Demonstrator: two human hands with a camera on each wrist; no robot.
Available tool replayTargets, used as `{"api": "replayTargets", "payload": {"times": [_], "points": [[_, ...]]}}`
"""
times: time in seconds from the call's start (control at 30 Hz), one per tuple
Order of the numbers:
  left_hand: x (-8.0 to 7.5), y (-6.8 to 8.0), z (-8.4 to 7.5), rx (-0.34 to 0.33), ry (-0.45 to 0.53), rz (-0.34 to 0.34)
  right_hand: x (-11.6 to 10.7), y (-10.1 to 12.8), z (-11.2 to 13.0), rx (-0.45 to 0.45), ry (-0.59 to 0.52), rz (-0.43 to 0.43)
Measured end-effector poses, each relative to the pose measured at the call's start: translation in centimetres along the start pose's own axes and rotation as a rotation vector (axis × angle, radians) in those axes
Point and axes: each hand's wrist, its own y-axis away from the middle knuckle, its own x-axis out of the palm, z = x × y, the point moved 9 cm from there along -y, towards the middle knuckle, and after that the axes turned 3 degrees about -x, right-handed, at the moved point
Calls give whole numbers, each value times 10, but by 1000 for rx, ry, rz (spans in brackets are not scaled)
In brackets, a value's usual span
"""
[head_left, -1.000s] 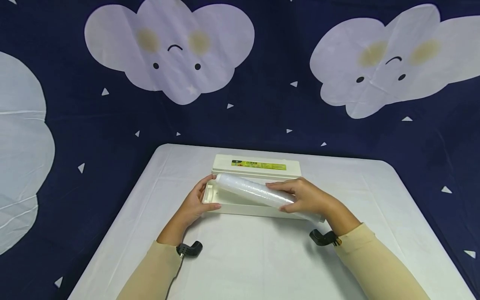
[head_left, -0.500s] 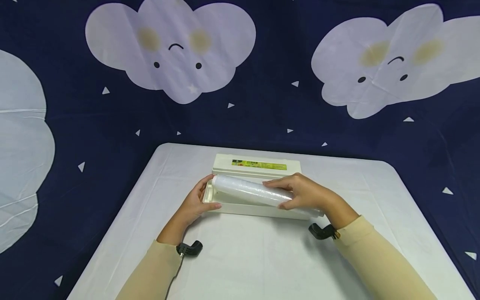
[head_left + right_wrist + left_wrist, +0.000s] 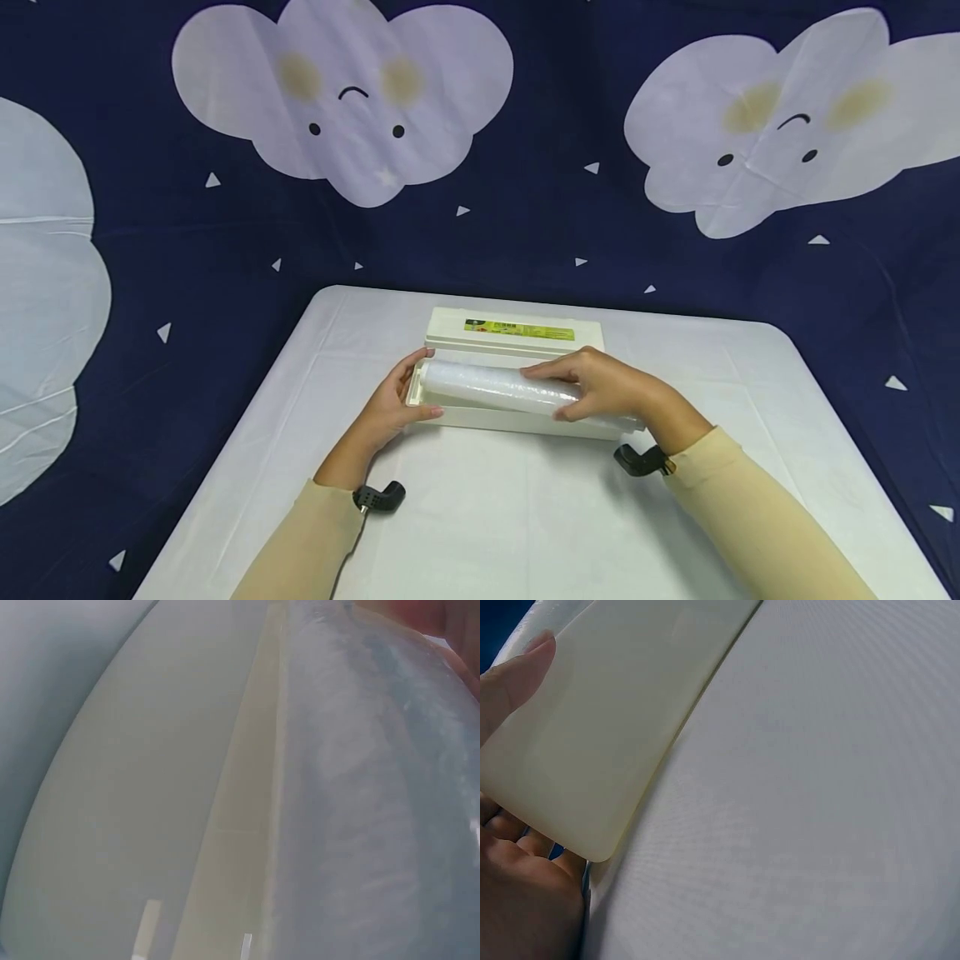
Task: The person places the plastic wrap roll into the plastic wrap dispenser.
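Note:
A long cream dispenser box (image 3: 510,420) lies on the white table, its lid (image 3: 517,328) swung back behind it and bearing a yellow-green label. My right hand (image 3: 603,383) grips a roll of cling film (image 3: 480,385) from above, near the roll's right part. The roll's left end sits down inside the box's left end, while its right end overlaps the front right corner of the box. My left hand (image 3: 393,400) holds the box's left end, thumb on the front wall and fingers round the back. In the left wrist view the thumb (image 3: 532,671) presses the box's front wall (image 3: 615,735).
The table (image 3: 525,517) is covered in white cloth and has rounded far corners. Behind it hangs a dark blue curtain (image 3: 525,242) printed with pale clouds. A black wrist camera (image 3: 381,497) sits at the left cuff, another black camera (image 3: 641,461) at the right cuff.
The roll's left end has come down from above the rim into the box, and its right end has shifted slightly back. My right hand has moved a little left with it; my left hand stays put.

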Motion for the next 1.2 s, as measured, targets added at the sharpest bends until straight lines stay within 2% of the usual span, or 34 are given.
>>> {"api": "replayTargets", "payload": {"times": [0.33, 0.8, 1.2], "points": [[1, -1, 0, -10, -19, -8, 5, -7, -1, -6, -16, 30], [1, -2, 0, 0, 24, 10, 9, -20, -1, -16, 7, 73], [0, -1, 1, 9, 0, 8, 12, -25, -7, 5, 14, 111]]}}
